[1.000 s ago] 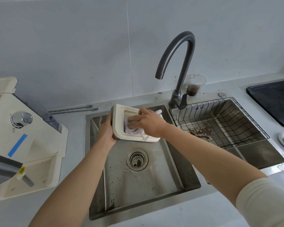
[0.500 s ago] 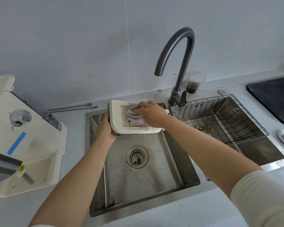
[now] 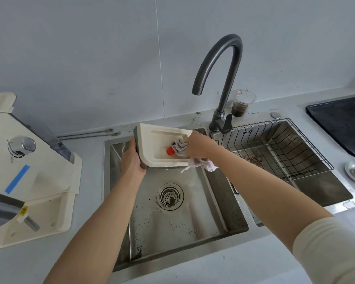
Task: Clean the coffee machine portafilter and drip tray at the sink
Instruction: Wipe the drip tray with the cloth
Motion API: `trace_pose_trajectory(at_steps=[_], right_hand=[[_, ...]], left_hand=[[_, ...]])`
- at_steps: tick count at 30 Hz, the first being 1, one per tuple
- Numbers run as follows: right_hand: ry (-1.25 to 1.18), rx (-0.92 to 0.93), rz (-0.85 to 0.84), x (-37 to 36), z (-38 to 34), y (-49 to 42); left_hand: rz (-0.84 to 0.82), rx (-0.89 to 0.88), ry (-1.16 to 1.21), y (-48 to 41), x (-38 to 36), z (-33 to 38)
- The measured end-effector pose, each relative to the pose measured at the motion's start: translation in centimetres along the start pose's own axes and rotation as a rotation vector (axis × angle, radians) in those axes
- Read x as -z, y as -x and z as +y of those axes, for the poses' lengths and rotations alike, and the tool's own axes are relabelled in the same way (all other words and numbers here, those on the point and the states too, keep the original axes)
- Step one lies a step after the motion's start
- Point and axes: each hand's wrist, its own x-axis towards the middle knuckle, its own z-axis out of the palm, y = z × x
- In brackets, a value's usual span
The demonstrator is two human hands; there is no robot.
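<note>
Above the left sink basin [image 3: 172,228], the cream drip tray [image 3: 152,156] is held tilted, open side up. Left hand [image 3: 132,160], arm extended, grips its left edge, fingers curled beneath and out of sight. Right hand [image 3: 199,145], wrist bent downward, pinches a crumpled cloth [image 3: 181,149] against the tray's inside, beside an orange-red float [image 3: 170,151].

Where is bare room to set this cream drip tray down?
Free: the left steel basin's floor around the round drain strainer, and the grey counter strip before the sink. Crowded: black wire basket occupies the right basin; dark curved faucet and clear plastic cup line the back ledge.
</note>
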Motion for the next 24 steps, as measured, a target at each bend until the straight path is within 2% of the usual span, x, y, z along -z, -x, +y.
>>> trace_pose_trajectory(at_steps=[4, 8, 18, 24], right_hand=[[-0.081, -0.035, -0.032, -0.2, -0.5, 0.6], [-0.059, -0.016, -0.106, 0.8, -1.1, 0.7], [-0.151, 0.0, -0.095, 0.8, -1.7, 0.3], [-0.47, -0.009, -0.003, -0.2, -0.4, 0.1]], left_hand=[[0.01, -0.01, 0.024, -0.1, 0.2, 0.3], [0.015, -0.023, 0.008, 0.0, 0.1, 0.4], [0.022, -0.022, 0.009, 0.0, -0.3, 0.1], [0.042, 0.046, 0.105, -0.4, -0.1, 0.8]])
